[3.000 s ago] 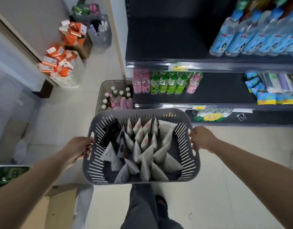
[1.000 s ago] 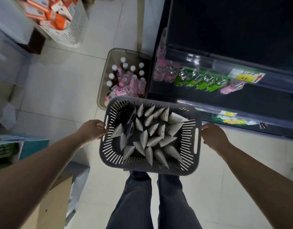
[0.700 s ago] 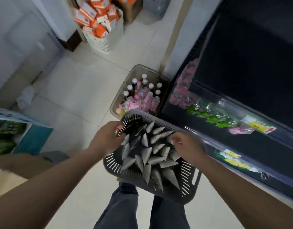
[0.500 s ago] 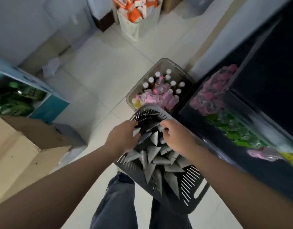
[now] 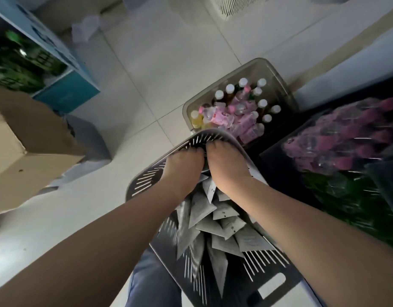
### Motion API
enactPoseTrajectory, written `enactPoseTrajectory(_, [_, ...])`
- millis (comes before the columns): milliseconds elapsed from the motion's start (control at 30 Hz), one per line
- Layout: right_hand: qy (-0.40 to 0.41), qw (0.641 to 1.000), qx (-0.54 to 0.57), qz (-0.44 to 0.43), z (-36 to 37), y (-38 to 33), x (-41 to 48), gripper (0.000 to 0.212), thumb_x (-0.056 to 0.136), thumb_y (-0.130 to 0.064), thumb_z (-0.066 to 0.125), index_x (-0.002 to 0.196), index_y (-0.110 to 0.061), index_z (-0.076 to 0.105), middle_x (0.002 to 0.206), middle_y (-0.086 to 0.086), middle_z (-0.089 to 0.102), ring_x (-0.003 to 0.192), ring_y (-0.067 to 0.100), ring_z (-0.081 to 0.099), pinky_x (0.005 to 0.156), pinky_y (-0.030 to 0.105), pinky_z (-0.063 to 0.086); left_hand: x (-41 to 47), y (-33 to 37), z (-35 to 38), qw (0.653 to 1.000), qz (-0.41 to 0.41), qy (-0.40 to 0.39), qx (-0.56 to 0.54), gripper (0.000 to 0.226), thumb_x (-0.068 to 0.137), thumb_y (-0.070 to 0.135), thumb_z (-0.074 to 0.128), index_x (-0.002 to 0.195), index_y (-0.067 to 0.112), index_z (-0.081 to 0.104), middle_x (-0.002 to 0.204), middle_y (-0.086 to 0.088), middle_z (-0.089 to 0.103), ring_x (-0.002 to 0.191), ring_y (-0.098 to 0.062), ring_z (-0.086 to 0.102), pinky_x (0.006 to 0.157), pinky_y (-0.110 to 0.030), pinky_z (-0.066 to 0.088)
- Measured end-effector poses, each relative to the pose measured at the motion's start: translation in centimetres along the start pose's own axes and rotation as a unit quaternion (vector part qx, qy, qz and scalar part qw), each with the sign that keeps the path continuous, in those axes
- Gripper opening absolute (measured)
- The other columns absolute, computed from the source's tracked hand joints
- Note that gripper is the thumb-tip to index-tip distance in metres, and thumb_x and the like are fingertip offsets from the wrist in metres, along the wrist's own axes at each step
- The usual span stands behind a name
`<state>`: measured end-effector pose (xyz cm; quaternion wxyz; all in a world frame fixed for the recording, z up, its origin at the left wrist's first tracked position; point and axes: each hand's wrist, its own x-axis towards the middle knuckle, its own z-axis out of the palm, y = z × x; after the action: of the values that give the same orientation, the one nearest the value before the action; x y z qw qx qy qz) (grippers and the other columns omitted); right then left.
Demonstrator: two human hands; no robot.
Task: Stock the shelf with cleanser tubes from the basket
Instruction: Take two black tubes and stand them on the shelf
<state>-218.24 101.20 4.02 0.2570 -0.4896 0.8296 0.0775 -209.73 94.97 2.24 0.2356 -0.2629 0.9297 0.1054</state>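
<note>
Though blurred by motion, shows both hands side by side at far end of grey slotted basket [image 5: 146, 180], nearly touching each other. L hand [image 5: 183, 168] on left, R hand [image 5: 224, 168] on right, backs up, fingers bent down inside basket just behind far rim. Fingertips hidden among contents, so can't tell for either hand whether gripping sth or only pressing.

Cleanser tubes [image 5: 202, 214] all inside basket, filling middle & near part: grey-white, flat crimped ends up, leaning on one another, a few right under both wrists. Handle slot cut through basket wall at near end. Basket over a jeans leg [image 5: 151, 282]; can't tell what supports it.

Just beyond basket's far rim, on tiled floor [image 5: 158, 63], a translucent bin [image 5: 277, 70] w/ white-capped & pink-labelled bottles [image 5: 235, 116]. On right, dark shelf [image 5: 274, 161] close beside basket, w/ pink-capped bottles [image 5: 346, 134] and green ones [image 5: 357, 196] further along, both smeared.

On left, open cardboard box [image 5: 25, 151]; behind it a blue carton [image 5: 67, 95] w/ green contents, too blurred to name.
</note>
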Motion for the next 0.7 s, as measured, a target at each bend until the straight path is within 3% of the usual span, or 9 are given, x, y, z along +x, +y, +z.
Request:
enactPoseTrajectory(200, [-0.056, 0.998, 0.009, 0.012, -0.2, 0.1, 1.0, 0.024, 0.092, 0.001, 0.043, 0.108, -0.005, 0.062, 0.103, 0.014, 0.068, 0.094, 0.032, 0.066, 0.067, 0.037, 0.049, 0.0, -0.3, 0.2, 1.000, 0.002, -0.026, 0.016, 0.025, 0.092, 0.009, 0.049, 0.115, 0.016, 0.054, 0.105, -0.004, 0.067, 0.097, -0.028, 0.065, 0.066, -0.034, 0.046])
enactPoseTrajectory(400, [-0.046, 0.999, 0.009, 0.007, -1.6, 0.1, -0.5, 0.022, 0.092, 0.000, 0.043, 0.105, -0.006, 0.061, 0.101, 0.013, 0.067, 0.095, 0.032, 0.065, 0.066, 0.032, 0.042, -1.1, -0.8, -0.8, 0.999, 0.019, -0.016, 0.021, 0.019, 0.092, 0.023, 0.056, 0.111, 0.021, 0.055, 0.100, 0.001, 0.068, 0.092, -0.025, 0.067, 0.060, -0.031, 0.039])
enactPoseTrajectory(700, [0.028, 0.997, 0.038, 0.060, -8.2, -0.5, -7.4, 0.023, 0.089, 0.003, 0.048, 0.105, -0.008, 0.061, 0.097, 0.008, 0.067, 0.090, 0.027, 0.066, 0.064, 0.031, 0.045, -5.9, -1.4, -9.9, 0.995, 0.076, 0.031, 0.048, 0.025, 0.087, 0.006, 0.049, 0.109, 0.017, 0.051, 0.103, -0.004, 0.063, 0.095, -0.030, 0.062, 0.067, -0.034, 0.037])
